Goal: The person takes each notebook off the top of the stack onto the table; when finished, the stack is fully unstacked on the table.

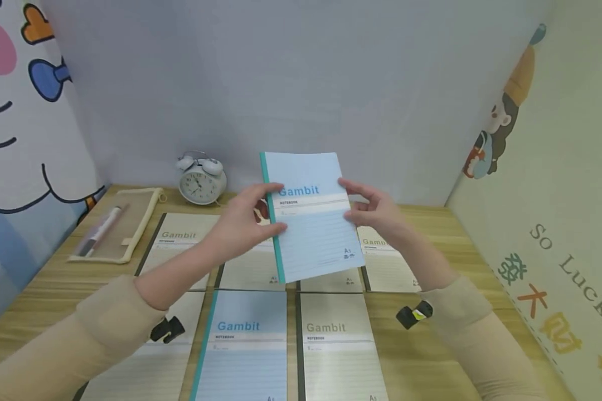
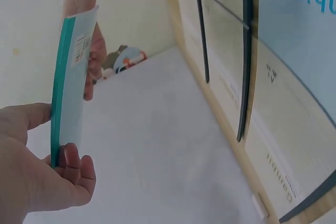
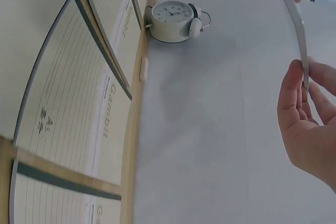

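Observation:
A light-blue Gambit notebook [image 1: 313, 245] with a teal spine is held up above the table, cover facing me and slightly tilted. My left hand [image 1: 243, 220] grips its spine edge, thumb and fingers on opposite faces, as the left wrist view also shows along the teal spine [image 2: 61, 77]. On the opposite edge, my right hand [image 1: 378, 211] pinches the notebook between thumb and fingers. Below it lie two rows of notebooks: a second blue notebook [image 1: 248, 356] in front, between a beige notebook [image 1: 338, 356] and another beige one [image 1: 145, 356]. Several beige notebooks [image 1: 388, 267] form the back row, partly hidden.
A white twin-bell alarm clock [image 1: 200, 184] stands at the back left of the wooden table [image 1: 441, 245]. Beside it lies a mesh zip pouch [image 1: 142, 211] with a marker [image 1: 102, 228] inside. A pale wall [image 1: 391, 100] rises behind the table.

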The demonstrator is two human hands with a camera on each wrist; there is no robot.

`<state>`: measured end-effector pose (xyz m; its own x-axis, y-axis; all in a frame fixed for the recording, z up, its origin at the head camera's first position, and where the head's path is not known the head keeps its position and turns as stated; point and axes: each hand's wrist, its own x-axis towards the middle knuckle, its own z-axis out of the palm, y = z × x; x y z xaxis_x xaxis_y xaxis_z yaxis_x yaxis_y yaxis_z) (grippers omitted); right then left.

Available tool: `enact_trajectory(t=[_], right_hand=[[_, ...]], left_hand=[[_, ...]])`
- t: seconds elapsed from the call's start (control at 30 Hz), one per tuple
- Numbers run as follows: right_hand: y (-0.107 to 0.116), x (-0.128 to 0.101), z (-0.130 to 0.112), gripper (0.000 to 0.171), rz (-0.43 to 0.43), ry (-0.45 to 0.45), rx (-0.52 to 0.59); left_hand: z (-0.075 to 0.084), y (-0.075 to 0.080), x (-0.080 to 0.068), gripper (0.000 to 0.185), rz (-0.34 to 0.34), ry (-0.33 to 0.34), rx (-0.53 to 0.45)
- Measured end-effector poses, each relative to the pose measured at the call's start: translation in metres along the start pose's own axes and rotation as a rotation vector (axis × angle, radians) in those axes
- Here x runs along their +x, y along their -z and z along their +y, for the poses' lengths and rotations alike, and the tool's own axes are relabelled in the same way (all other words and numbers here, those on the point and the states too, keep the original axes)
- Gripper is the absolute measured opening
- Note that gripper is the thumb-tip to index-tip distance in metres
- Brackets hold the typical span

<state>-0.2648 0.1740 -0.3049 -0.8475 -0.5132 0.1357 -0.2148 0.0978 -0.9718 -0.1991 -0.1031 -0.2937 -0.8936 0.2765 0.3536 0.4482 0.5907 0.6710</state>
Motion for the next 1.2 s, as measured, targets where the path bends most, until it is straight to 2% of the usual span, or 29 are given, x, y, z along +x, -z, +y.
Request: enact_trajectory(t=[0.2,0.4,0.57,0.8,0.93,1.1,1.2], right_hand=[[0.033,-0.044,-0.001,0.070,-0.049,-0.039,-0.155],[0.054,-0.088,0.010,0.072,-0.156,-0.102,-0.261],[0.065,-0.114,0.025,0.068,-0.239,-0.142,-0.257],[0.085,-0.150,0.041,0.059,-0.230,-0.223,-0.248],[0.095,-0.169,0.052,0.056,-0.247,-0.239,-0.206],[0.105,-0.191,0.064,0.052,-0.345,-0.269,-0.111],[0.107,-0.199,0.072,0.051,-0.400,-0.275,-0.093]], left_hand=[[0.016,-0.045,-0.005,0.068,-0.034,-0.052,-0.043],[0.020,-0.087,-0.014,0.068,-0.153,-0.125,-0.076],[0.018,-0.118,-0.021,0.065,-0.242,-0.093,-0.119],[0.021,-0.155,-0.019,0.062,-0.342,-0.137,-0.176],[0.023,-0.175,-0.014,0.060,-0.394,-0.162,-0.111],[0.023,-0.200,-0.014,0.059,-0.465,-0.258,0.065],[0.025,-0.209,-0.018,0.059,-0.501,-0.277,0.124]])
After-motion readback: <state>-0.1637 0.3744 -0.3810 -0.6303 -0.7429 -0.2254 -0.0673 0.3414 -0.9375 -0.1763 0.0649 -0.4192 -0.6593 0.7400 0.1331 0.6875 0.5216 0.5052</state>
